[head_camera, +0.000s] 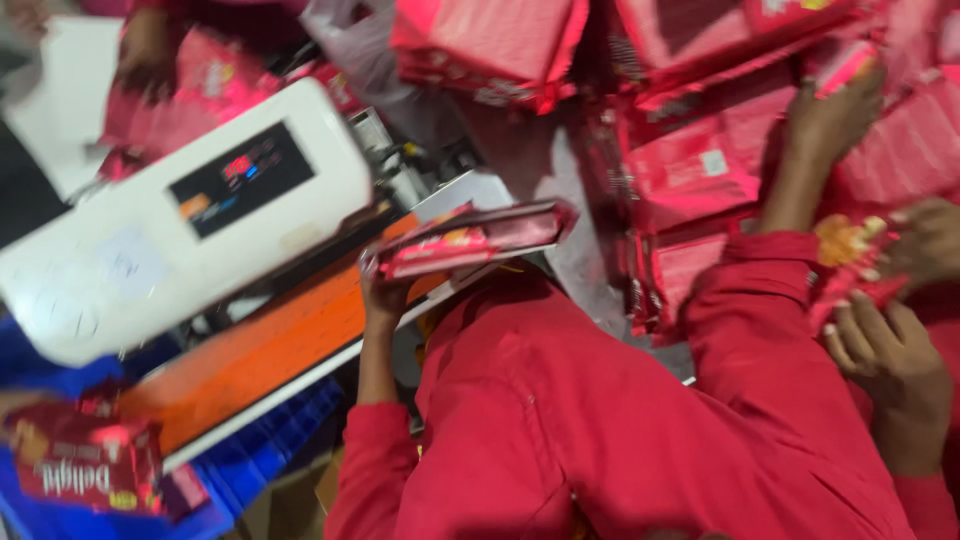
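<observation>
A red packet (85, 462) lies blurred at the lower left over a blue crate (250, 460). The left hand (383, 295) grips a long red pack (470, 238) beside the white machine (180, 215). The right hand (830, 120) reaches, fingers closed, onto a half-hidden packet (838, 62) among piled red packets (690, 165).

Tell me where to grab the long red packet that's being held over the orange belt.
Take the long red packet by its free right end, coming in from the right. A hand already grips its left end from below, and the white machine crowds that side. The packet lies nearly flat, so pinching its top and bottom faces should probably work.
</observation>
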